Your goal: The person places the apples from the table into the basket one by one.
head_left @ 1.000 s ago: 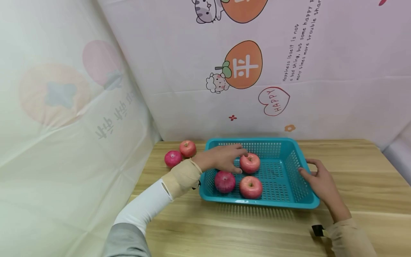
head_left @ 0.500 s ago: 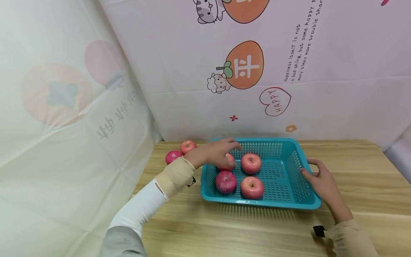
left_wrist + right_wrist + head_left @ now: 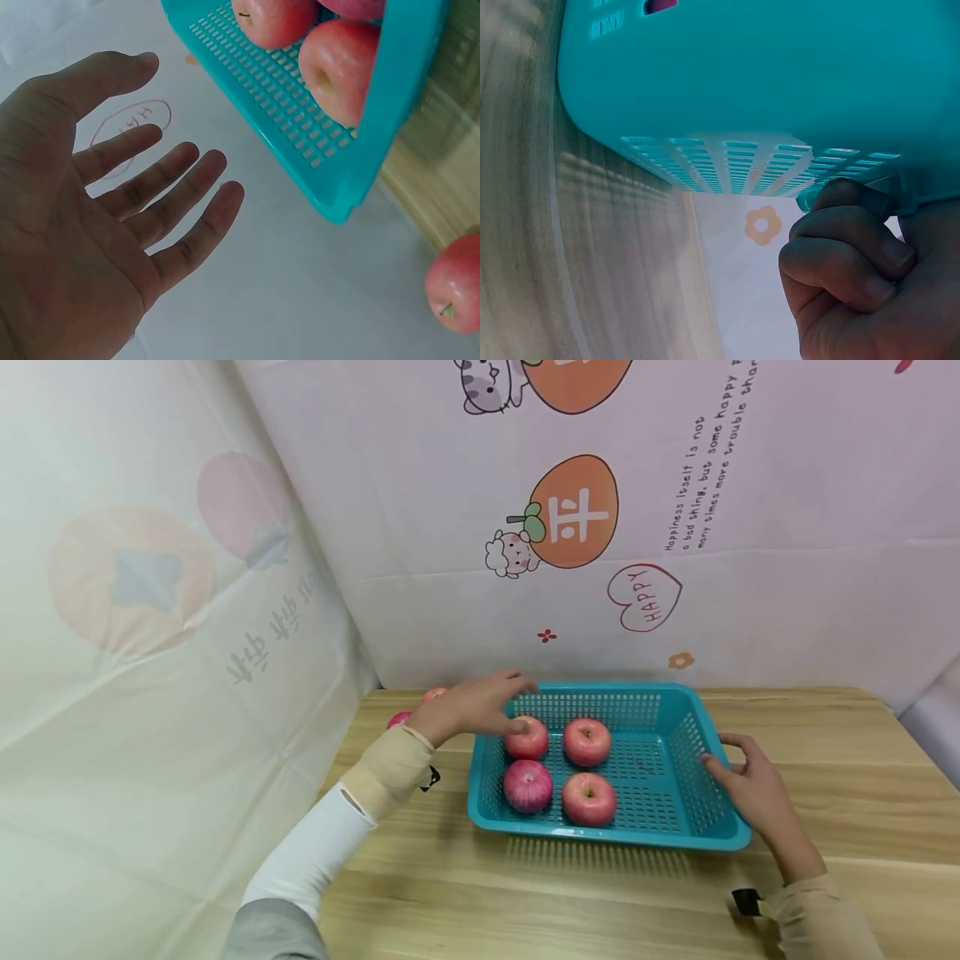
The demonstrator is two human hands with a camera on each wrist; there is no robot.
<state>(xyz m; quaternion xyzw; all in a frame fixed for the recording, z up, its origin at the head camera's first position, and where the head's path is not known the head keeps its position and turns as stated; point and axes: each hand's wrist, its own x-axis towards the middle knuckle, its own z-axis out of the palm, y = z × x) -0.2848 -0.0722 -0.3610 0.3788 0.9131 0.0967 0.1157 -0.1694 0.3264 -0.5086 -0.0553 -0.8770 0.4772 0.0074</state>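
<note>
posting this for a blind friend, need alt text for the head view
A right hand grips the right end of a teal basket holding three apples and a red onion, while an open left hand hovers over its far left corner. Another apple and onion sit partly hidden on the table.

Slim gap behind basket (image 3: 607,836): cloth (image 3: 450,635) close at far edge of surface (image 3: 435,893). Entry room above basket end toward right edge; apples (image 3: 588,802), left fingers (image 3: 193,244) obstruct opposite end, right fingers (image 3: 832,262) block right rim. Passage toward near edge.
</note>
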